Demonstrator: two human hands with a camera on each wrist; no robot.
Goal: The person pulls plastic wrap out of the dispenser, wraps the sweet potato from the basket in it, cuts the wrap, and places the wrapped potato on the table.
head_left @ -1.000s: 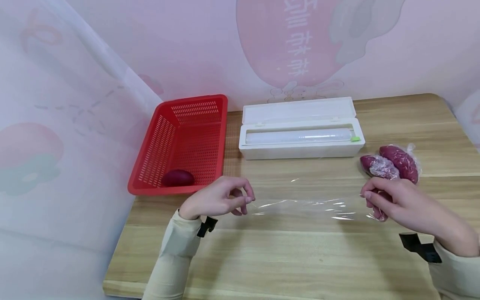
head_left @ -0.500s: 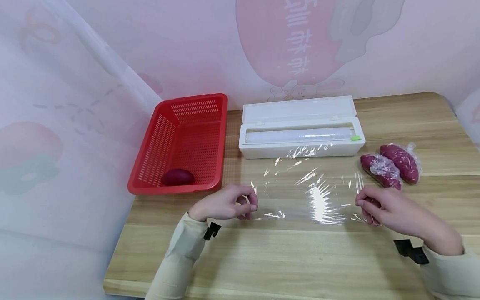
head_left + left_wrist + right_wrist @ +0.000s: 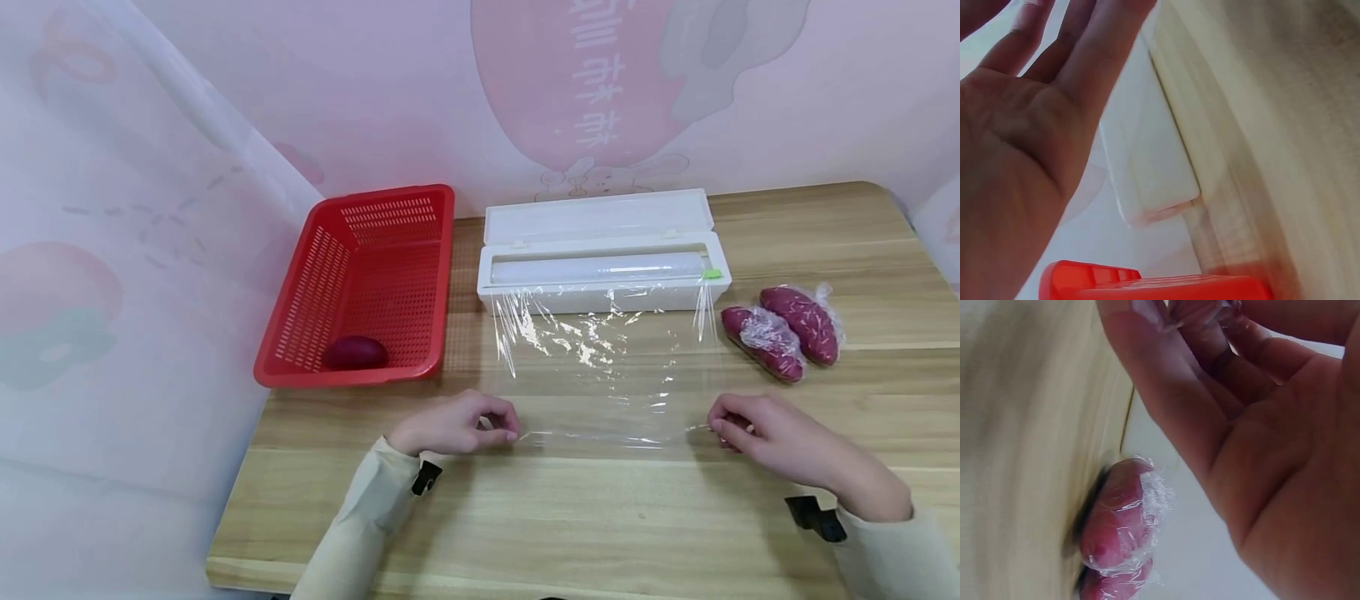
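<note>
A clear sheet of plastic wrap point(image 3: 600, 392) stretches from the white wrap box point(image 3: 600, 298) toward the front of the table. My left hand point(image 3: 459, 423) pinches its near left corner between thumb and fingers. At the near right corner, my right hand point(image 3: 780, 437) pinches the film, and a crumpled bit of it shows at those fingertips in the right wrist view. Inside the box, whose lid stands open, lies the roll point(image 3: 600, 267). Two film-wrapped purple sweet potatoes point(image 3: 763, 342) lie side by side beyond my right hand.
A red plastic basket point(image 3: 444, 283) stands at the back left, with one unwrapped purple sweet potato point(image 3: 356, 352) at its near end. A green tab point(image 3: 712, 274) sits at the box's right end. Printed cloth walls point(image 3: 375, 100) border the wooden table point(image 3: 600, 525).
Both hands have moved toward the table's front edge and lower, drawing the plastic wrap with them. The film now lies spread between the box and the hands.
</note>
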